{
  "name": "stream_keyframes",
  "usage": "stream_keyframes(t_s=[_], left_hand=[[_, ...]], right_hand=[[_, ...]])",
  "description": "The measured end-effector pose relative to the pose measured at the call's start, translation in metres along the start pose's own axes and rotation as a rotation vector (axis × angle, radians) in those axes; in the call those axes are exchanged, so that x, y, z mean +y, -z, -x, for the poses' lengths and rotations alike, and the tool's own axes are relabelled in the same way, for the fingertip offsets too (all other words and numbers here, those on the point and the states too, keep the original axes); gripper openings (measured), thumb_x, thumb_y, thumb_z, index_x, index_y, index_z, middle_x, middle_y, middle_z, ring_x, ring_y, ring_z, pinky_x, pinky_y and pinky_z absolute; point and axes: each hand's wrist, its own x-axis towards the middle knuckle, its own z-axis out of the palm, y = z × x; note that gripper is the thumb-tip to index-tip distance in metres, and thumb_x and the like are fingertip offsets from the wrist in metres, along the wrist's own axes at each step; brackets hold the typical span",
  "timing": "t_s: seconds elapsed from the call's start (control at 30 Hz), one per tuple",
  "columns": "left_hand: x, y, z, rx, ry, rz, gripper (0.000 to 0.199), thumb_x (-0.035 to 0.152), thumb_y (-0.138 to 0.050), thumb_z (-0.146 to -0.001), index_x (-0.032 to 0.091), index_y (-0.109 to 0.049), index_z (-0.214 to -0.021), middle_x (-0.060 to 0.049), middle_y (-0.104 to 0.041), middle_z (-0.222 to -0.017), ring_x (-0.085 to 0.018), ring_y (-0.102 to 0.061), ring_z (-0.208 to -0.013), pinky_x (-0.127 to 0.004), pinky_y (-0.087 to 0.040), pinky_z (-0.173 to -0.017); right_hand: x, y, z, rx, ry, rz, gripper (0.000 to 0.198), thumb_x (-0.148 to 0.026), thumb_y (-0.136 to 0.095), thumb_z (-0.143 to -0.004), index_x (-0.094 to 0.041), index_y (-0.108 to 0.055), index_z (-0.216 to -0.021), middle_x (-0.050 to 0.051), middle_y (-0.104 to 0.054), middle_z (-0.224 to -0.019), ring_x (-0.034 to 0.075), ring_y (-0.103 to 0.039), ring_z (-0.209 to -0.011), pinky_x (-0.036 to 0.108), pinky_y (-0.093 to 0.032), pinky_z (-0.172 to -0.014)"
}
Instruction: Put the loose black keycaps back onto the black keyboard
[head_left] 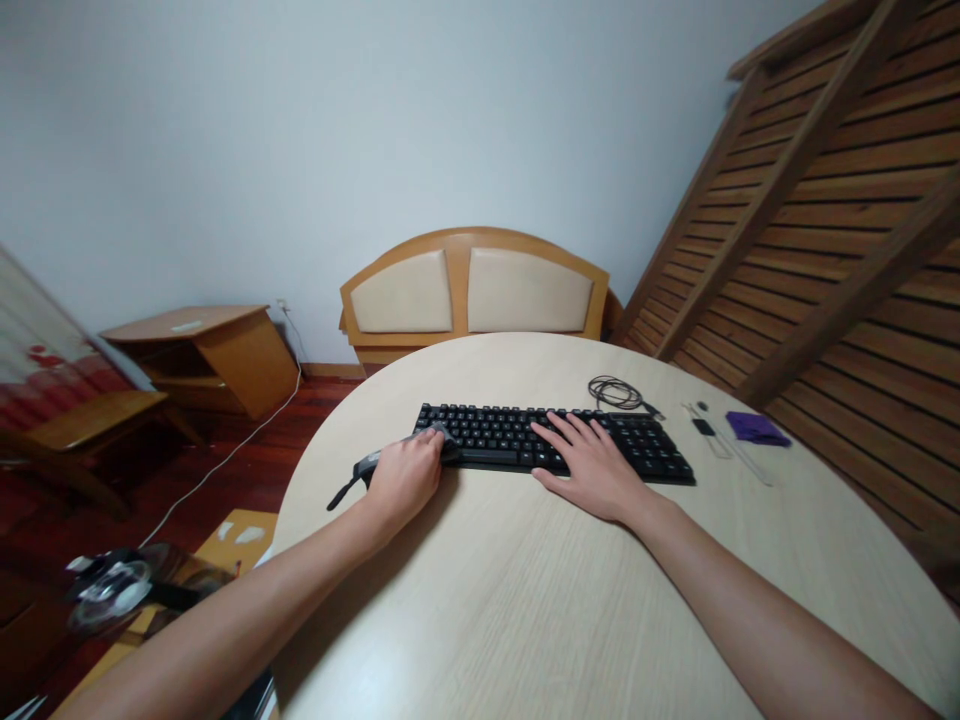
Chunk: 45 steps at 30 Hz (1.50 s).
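A black keyboard [495,432] lies on the round pale wood table [510,600]. My left hand [409,465] is closed around a dark grey item [367,465] with a thin black tail at its left end. Its other end rests at the left keys, and my grip hides its middle, so I cannot tell its kind. With fingers spread, my right hand [589,465] lies flat over the keyboard's right-middle keys. Behind the number pad sits a coiled black cable [616,393].
To the right on the table are a folded purple cloth [757,428], a small black piece [703,427] and thin pale strips [742,455]. A wooden headboard [457,240] stands beyond the table, slatted wood [825,250] at right. Boxes and clutter [120,590] sit on the floor at left.
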Motion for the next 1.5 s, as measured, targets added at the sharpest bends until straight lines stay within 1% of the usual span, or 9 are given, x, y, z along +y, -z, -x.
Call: stream_keyframes(t_s=[0.17,0.3,0.47,0.57,0.8,0.93,1.1,1.27,1.5], left_hand=[[0.005,0.0,0.012,0.0,-0.142,0.034,0.039,0.011,-0.05,-0.088,0.016,-0.062,-0.125,-0.011,-0.063,-0.136,-0.026,-0.066,-0.114,-0.038,-0.056,-0.093],[0.005,0.01,0.012,-0.054,-0.27,0.117,0.042,0.019,-0.055,-0.085,0.022,-0.065,-0.126,-0.007,-0.072,-0.122,-0.027,-0.072,-0.101,-0.038,-0.058,-0.086],[-0.018,0.024,-0.02,0.093,-0.028,0.128,0.044,0.025,-0.058,-0.089,0.029,-0.064,-0.132,-0.004,-0.073,-0.12,-0.026,-0.07,-0.106,-0.036,-0.055,-0.092],[-0.034,0.02,-0.048,0.131,0.045,0.121,0.045,0.022,-0.053,-0.093,0.028,-0.06,-0.136,-0.006,-0.069,-0.128,-0.027,-0.067,-0.115,-0.038,-0.053,-0.097],[-0.04,-0.01,-0.077,0.051,-0.08,0.15,0.052,0.009,-0.053,-0.086,0.025,-0.061,-0.135,-0.003,-0.067,-0.132,-0.022,-0.065,-0.12,-0.031,-0.049,-0.103],[-0.042,-0.013,-0.072,0.018,-0.123,0.152,0.051,0.01,-0.052,-0.087,0.022,-0.059,-0.136,-0.007,-0.068,-0.13,-0.024,-0.066,-0.117,-0.034,-0.049,-0.104],[-0.048,-0.009,-0.06,0.005,-0.171,0.153,0.055,0.006,-0.051,-0.084,0.025,-0.06,-0.135,-0.003,-0.062,-0.139,-0.022,-0.062,-0.124,-0.033,-0.046,-0.109],[-0.044,-0.007,-0.039,0.028,-0.245,0.15,0.059,0.002,-0.048,-0.08,0.018,-0.061,-0.135,-0.005,-0.058,-0.144,-0.019,-0.057,-0.13,-0.032,-0.04,-0.115],[-0.041,0.0,-0.006,0.024,-0.336,0.135,0.057,0.004,-0.047,-0.081,0.018,-0.062,-0.134,-0.003,-0.059,-0.141,-0.02,-0.058,-0.13,-0.034,-0.045,-0.112]], right_hand=[[0.0,0.001,0.0,-0.002,-0.001,0.0,0.069,-0.062,-0.048,-0.092,-0.03,-0.042,-0.153,0.008,-0.035,-0.161,0.036,-0.032,-0.147,0.059,-0.022,-0.119],[0.0,0.0,0.0,-0.003,0.001,0.001,0.069,-0.062,-0.048,-0.092,-0.03,-0.042,-0.153,0.008,-0.035,-0.161,0.036,-0.032,-0.146,0.059,-0.022,-0.119],[0.001,-0.001,0.0,0.003,0.006,-0.003,0.069,-0.062,-0.048,-0.093,-0.03,-0.042,-0.153,0.008,-0.035,-0.161,0.036,-0.032,-0.147,0.059,-0.022,-0.119],[0.001,0.0,0.0,0.001,0.001,-0.005,0.068,-0.062,-0.049,-0.092,-0.031,-0.042,-0.153,0.007,-0.035,-0.161,0.036,-0.032,-0.147,0.059,-0.022,-0.119],[0.0,0.002,0.001,-0.015,-0.013,0.001,0.069,-0.061,-0.05,-0.092,-0.032,-0.041,-0.153,0.007,-0.034,-0.162,0.035,-0.031,-0.147,0.058,-0.023,-0.119],[-0.001,0.003,0.001,-0.018,-0.01,-0.003,0.069,-0.062,-0.049,-0.092,-0.032,-0.041,-0.153,0.007,-0.034,-0.162,0.035,-0.031,-0.147,0.058,-0.022,-0.119],[-0.001,0.004,0.001,-0.023,-0.007,-0.004,0.068,-0.061,-0.05,-0.092,-0.031,-0.042,-0.153,0.006,-0.034,-0.162,0.036,-0.031,-0.148,0.059,-0.022,-0.119],[-0.001,0.003,0.001,-0.015,-0.007,-0.003,0.069,-0.063,-0.048,-0.092,-0.032,-0.041,-0.153,0.007,-0.034,-0.162,0.036,-0.031,-0.147,0.059,-0.023,-0.119],[-0.001,0.002,0.001,-0.005,-0.003,-0.005,0.068,-0.062,-0.048,-0.093,-0.031,-0.042,-0.153,0.007,-0.035,-0.161,0.036,-0.031,-0.147,0.059,-0.023,-0.119]])
